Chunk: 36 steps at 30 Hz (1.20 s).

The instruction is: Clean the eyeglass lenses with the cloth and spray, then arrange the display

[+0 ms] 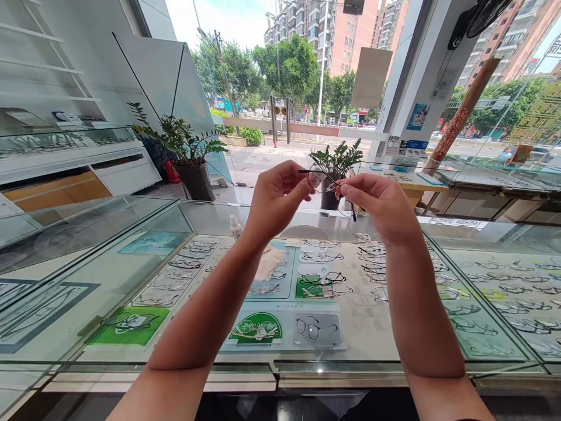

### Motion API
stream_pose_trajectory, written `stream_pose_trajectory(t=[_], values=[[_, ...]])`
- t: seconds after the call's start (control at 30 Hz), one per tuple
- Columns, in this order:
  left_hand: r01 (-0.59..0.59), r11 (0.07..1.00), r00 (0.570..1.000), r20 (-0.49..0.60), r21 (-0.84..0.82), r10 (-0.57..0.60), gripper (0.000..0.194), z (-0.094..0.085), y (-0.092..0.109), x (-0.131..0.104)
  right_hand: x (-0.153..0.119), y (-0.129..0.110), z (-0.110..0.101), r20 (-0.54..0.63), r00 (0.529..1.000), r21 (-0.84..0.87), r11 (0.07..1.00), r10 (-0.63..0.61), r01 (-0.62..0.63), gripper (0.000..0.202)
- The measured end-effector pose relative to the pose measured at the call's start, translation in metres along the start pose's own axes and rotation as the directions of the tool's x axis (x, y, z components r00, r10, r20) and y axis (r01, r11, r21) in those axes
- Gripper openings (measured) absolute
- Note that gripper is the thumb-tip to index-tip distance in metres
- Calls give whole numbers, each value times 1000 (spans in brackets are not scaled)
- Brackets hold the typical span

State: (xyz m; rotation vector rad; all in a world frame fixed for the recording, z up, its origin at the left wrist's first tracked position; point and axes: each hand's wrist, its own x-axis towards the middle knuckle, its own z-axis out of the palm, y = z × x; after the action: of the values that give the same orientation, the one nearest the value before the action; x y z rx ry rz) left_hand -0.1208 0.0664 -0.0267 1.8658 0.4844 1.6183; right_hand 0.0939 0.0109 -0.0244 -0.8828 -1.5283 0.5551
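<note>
- Bright shop interior, with a tall window (289, 93) at 12 o'clock facing a tree-lined street. A glass display counter (350, 382) spans the foreground.
- Dark-rimmed round glasses (313, 171) are raised above the counter's far side, between 12 and 1 o'clock.
- The left hand (280, 202) is nearly closed, thumb and fingers pinching the glasses at one side.
- The right hand (385, 207) pinches the opposite side near a hinge, its fingers loosely curled; one arm of the glasses hangs down beside it.
- Gripping from both sides probably steadies the light frame; the raised position probably brings window light through the lenses.
- Below, rows of spectacles (322, 256) lie spread out, likely so that each shape shows. The counter's glass top separates them from the hands.
- Near 12 o'clock lies a pale cloth (268, 264), partly hidden by the left forearm; a spray bottle (235, 225) is just beyond, towards 11.
- Potted plants stand at 11 (193, 169) and past 12 (335, 161), the second directly behind the glasses, blurring their outline.
</note>
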Motion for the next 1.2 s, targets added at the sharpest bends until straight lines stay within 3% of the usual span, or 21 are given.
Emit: stream_pose_trajectory(t=[0.23,0.33,0.43,0.57,0.7,0.87,1.03,1.2], values=[[41,999,997,67,2,-41,19,-6,-2,3,1,3,1,-52,998,-12,999,-30,29,16],[118,989,974,186,87,-132,14,-11,-1,2,0,2,3,-109,992,-48,998,-57,52,14],[154,979,938,292,132,-187,23,-7,2,-1,-3,-1,9,-159,980,-143,985,-118,96,14],[153,987,972,175,39,-157,31,5,5,-5,-8,-5,24,-222,929,-350,914,-296,207,11],[190,981,978,94,-31,-186,33,10,-2,-3,-9,-2,38,-198,902,-459,850,-383,260,15],[274,961,961,52,-32,-272,42,13,-7,-2,-9,6,47,-164,888,-556,784,-430,277,18],[296,955,955,-19,14,-295,33,9,-9,1,-12,2,47,-79,906,-583,756,-416,297,18],[276,943,953,74,187,-294,26,-4,-17,6,-13,-5,32,-113,932,-593,776,-343,214,20]])
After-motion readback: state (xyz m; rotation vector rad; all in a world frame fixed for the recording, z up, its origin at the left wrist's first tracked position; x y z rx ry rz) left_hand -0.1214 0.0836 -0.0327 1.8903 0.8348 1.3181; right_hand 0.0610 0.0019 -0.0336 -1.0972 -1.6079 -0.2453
